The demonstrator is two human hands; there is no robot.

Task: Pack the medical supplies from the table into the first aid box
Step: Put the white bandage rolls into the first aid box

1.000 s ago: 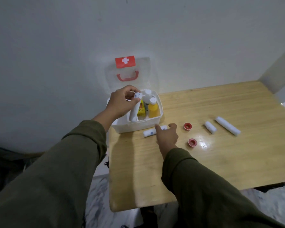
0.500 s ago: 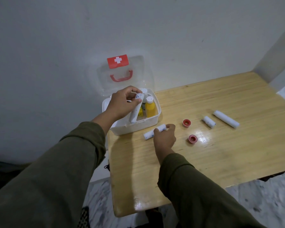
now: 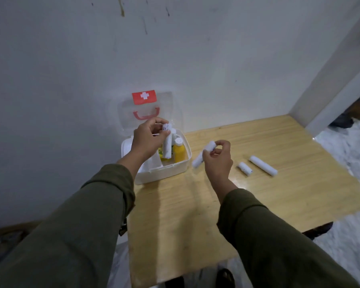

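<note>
First aid box [image 3: 154, 173] sits at the counter's [image 3: 195, 215] far-left corner, against the wall, clear lid [image 3: 150, 109] standing open with a red cross label and a red handle. Inside: yellow bottle [image 3: 179, 151] upright with white cap, a second white-capped bottle behind it, mostly hidden. Something yellow-green lower in the box, can't make it out.

Left hand [image 3: 147, 140] is over the box, fingers grasping a white bandage roll [image 3: 167, 143] near its top end; roll is roughly upright, lower end down among the bottles. Can't tell if it's resting on the box floor.

Right hand [image 3: 216, 161] is above the counter just right of the box, fingers pinching a second white roll [image 3: 203, 155] at its upper end; roll is tilted, lower end pointing down-left toward the box wall, apart from it.

Still on the counter, right of the right hand: a short white roll [image 3: 245, 168] and a longer white roll [image 3: 263, 165], just beside each other, not touching, both lying flat.

Right hand blocks the counter patch directly under it. Both green sleeves fill the lower frame. Counter's near edge partly cut off by the arms; floor at right is blurred.
</note>
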